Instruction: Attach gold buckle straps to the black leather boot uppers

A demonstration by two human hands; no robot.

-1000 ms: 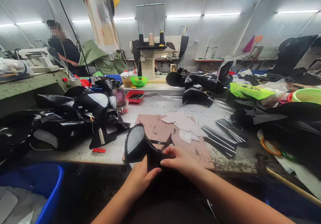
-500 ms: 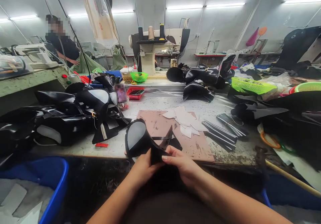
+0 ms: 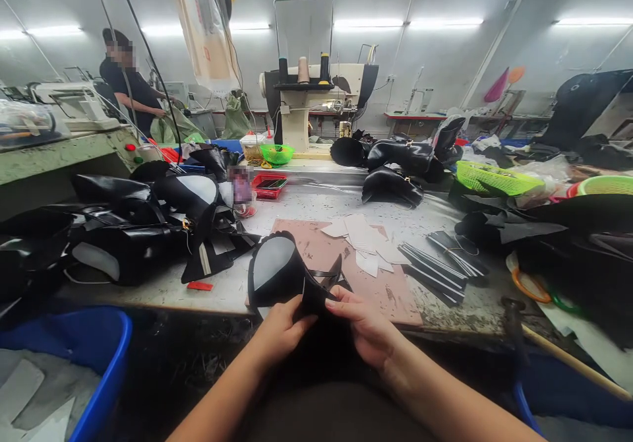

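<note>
Both hands grip the edge of a black leather boot upper at the front of the bench. Its pale grey lining patch faces up, and its far end has a notched rim. My left hand pinches the edge with thumb and fingers. A little to its right, my right hand is closed on the same edge. A narrow black strap lies just beyond my fingers. The lower part of the upper hangs over the bench edge and merges into the dark there. Beneath it lies a pinkish work board.
White paper pieces and black strips with white lines lie to the right. Black boot uppers are heaped on the left. A sewing machine stands behind. Blue bins flank the bench; a person works at back left.
My hands have drawn slightly apart along the edge of the boot upper, and its raised end has shifted a little right and up. The person at the back left stands more upright.
</note>
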